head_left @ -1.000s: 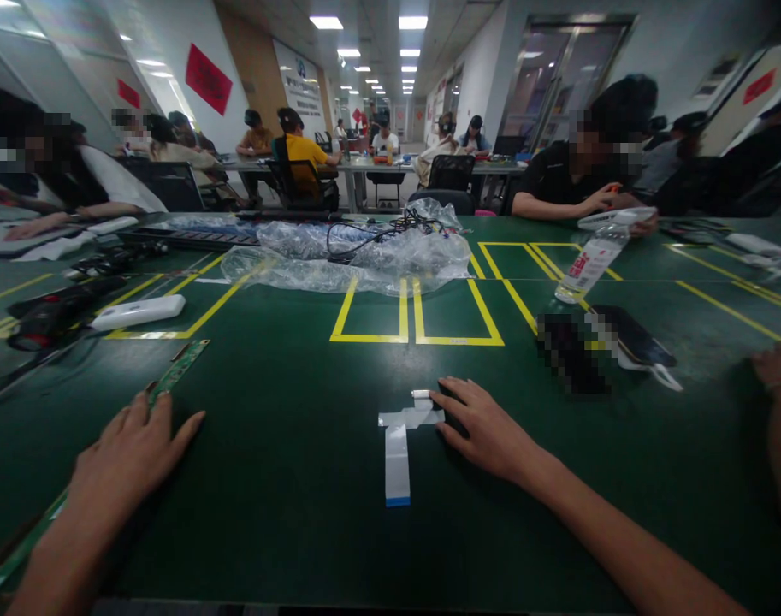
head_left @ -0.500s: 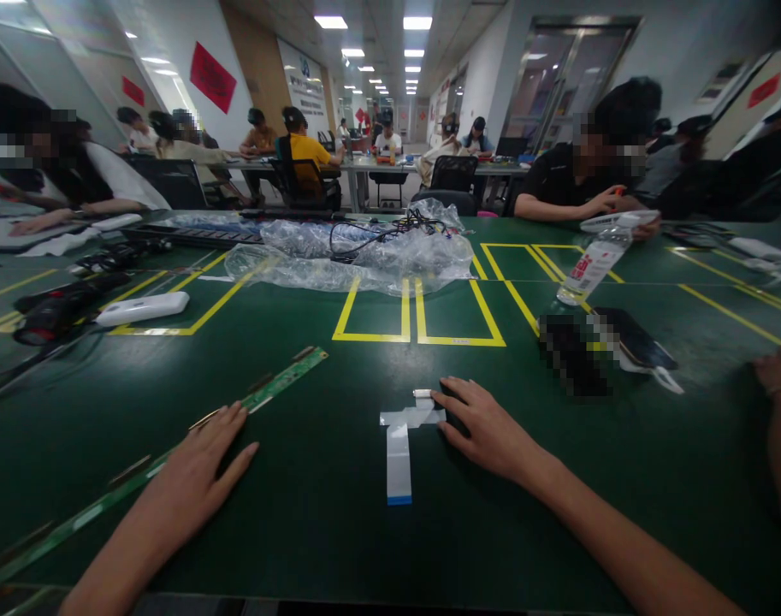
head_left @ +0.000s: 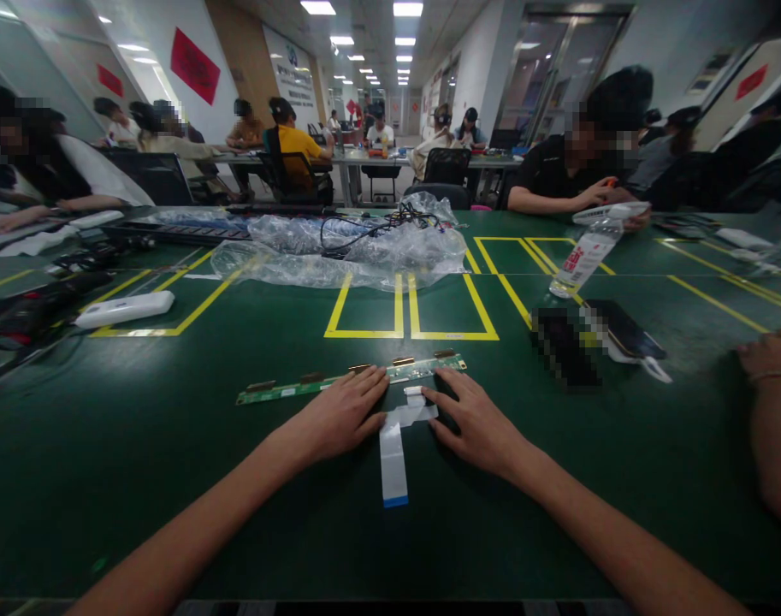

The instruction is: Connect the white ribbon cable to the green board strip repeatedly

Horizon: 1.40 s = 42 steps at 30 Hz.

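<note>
A long, narrow green circuit board [head_left: 287,389] lies almost crosswise on the table, with several brown tabs along its far edge. My left hand [head_left: 342,412] rests flat on its middle part, thumb pointing toward the ribbon cable. Nearer to me is a white flat ribbon cable [head_left: 393,458], bent into a T-like shape, with a blue end facing me and a small connector at its far end. My right hand [head_left: 476,419] has its fingers spread: one fingertip reaches the board's right part, another is beside the cable's connector. Neither hand grips anything.
Crumpled clear plastic wrap [head_left: 364,257] with black cables lies farther back. A bottle [head_left: 586,261] and a phone [head_left: 624,329] are at the right, near a co-worker's arm [head_left: 775,411]. A white device [head_left: 126,310] lies at the left. Yellow tape [head_left: 454,336] marks the green table.
My left hand and the circuit board have moved right and away from me, and the board has turned more crosswise, behind the cable. My right hand stays beside the cable.
</note>
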Tool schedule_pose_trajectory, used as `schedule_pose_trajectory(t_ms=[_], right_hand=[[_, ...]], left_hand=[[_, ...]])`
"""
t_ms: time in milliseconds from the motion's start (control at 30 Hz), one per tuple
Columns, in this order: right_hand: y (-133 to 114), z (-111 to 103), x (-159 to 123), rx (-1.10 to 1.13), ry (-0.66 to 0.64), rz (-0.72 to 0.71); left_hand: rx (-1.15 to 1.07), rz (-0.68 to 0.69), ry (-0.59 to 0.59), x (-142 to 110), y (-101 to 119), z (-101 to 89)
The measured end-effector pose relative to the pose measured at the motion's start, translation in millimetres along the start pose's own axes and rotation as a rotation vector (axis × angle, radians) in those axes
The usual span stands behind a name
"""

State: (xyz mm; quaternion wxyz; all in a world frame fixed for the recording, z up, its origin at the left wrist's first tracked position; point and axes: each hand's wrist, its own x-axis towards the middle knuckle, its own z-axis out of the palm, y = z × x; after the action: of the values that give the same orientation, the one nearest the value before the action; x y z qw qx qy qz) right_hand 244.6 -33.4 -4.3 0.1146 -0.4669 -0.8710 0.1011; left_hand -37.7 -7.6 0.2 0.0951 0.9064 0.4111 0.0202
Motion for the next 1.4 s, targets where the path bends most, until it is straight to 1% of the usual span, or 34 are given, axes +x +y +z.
schedule_pose_trajectory(t_ms=[100, 267, 600, 900, 1100, 1400], right_hand=[[-1, 2, 1, 0.005, -0.009, -0.009], [-2, 4, 3, 0.031, -0.013, -0.024], [2, 4, 3, 0.021, -0.017, -0.04], [5, 7, 2, 0.028, -0.038, -0.039], [3, 6, 3, 0.024, -0.043, -0.049], [-2, 6, 3, -0.026, -0.036, -0.05]], left_hand=[[-0.017, 0.056, 0.031, 10, 9, 7.1], [-0.011, 0.093, 0.106, 11, 13, 16.1], [-0.034, 0.152, 0.178, 5, 19, 9.0], [-0.024, 0.131, 0.161, 4, 17, 14.5], [-0.004, 0.123, 0.139, 3, 18, 12.2], [0.004, 0.135, 0.155, 4, 20, 10.8]])
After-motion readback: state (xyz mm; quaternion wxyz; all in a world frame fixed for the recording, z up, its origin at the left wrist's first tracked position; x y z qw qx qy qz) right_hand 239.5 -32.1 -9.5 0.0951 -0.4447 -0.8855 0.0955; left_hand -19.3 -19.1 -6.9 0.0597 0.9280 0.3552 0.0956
